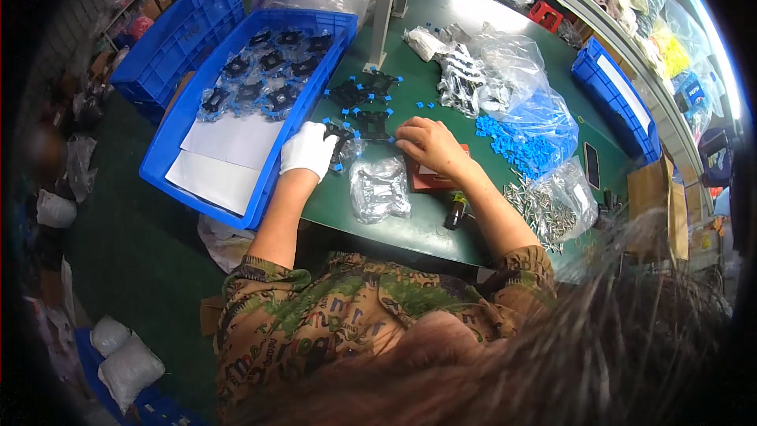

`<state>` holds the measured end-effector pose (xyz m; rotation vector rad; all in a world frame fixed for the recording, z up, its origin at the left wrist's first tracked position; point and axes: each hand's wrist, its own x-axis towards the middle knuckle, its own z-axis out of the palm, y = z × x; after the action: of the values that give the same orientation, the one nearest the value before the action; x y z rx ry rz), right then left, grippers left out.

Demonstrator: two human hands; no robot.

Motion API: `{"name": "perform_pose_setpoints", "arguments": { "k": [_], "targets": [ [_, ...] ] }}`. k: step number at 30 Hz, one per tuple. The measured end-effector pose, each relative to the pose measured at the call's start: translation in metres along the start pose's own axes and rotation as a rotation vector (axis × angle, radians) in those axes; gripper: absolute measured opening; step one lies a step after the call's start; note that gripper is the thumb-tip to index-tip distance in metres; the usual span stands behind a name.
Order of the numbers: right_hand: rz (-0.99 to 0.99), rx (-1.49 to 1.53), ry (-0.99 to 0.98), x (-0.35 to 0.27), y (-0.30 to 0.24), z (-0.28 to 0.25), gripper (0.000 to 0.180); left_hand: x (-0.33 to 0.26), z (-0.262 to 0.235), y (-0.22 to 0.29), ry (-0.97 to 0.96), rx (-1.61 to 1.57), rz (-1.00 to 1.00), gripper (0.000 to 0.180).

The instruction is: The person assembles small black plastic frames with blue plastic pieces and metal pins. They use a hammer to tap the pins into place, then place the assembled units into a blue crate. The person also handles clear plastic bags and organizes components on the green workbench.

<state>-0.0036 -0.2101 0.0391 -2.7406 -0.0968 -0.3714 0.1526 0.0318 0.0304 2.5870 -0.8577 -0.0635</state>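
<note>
Black brackets with blue clips lay on the green bench point(426, 229) between my hands. My left hand point(309, 150), in a white glove, was closed on one black bracket point(341, 144) near the bench's left edge, just beside the blue crate. My right hand point(430, 146) was bare, its fingers curled down, fingertips touching another black bracket point(374, 124) that lay flat just left of it; whether it gripped anything I could not tell. Under that wrist sat a small red-brown box point(432, 180).

Farther from me on the bench lay two more assembled brackets point(364, 87) with loose blue clips scattered round them. A crumpled clear bag point(379, 189) lay near the bench's near edge, between my forearms, and a small dark bottle point(455, 211) stood close to my right forearm. To the right, a heap of blue clips point(527, 146) spilled from a clear sack, and nearer the edge a bag of silver metal pins point(548, 207) lay open. A dark phone point(592, 166) lay beyond it.

The blue crate point(177, 130) along the bench's left edge held bagged brackets point(264, 71) at its far end and white paper sheets point(221, 158) nearer me.
</note>
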Motion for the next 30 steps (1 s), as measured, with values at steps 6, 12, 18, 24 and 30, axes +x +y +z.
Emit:
{"name": "perform_pose_setpoints", "arguments": {
  "k": [6,12,18,24,30],
  "targets": [
    [0.149,-0.152,-0.166,0.014,-0.001,0.009,0.044,-0.003,0.013,-0.011,0.037,-0.082,-0.015,0.039],
    [0.093,-0.065,-0.155,0.019,0.011,0.023,0.041,-0.002,0.012,-0.012,0.029,-0.112,-0.036,0.040],
    [0.150,-0.010,-0.165,0.020,0.017,0.030,0.036,-0.002,0.014,-0.015,0.022,-0.142,-0.031,0.041],
    [0.199,0.033,-0.190,0.027,0.016,0.032,0.033,-0.002,0.020,-0.021,0.060,-0.134,-0.014,0.040],
    [0.232,0.139,-0.210,0.034,0.034,0.036,0.037,0.000,0.018,-0.017,0.059,-0.166,-0.009,0.040]
  ]
}}
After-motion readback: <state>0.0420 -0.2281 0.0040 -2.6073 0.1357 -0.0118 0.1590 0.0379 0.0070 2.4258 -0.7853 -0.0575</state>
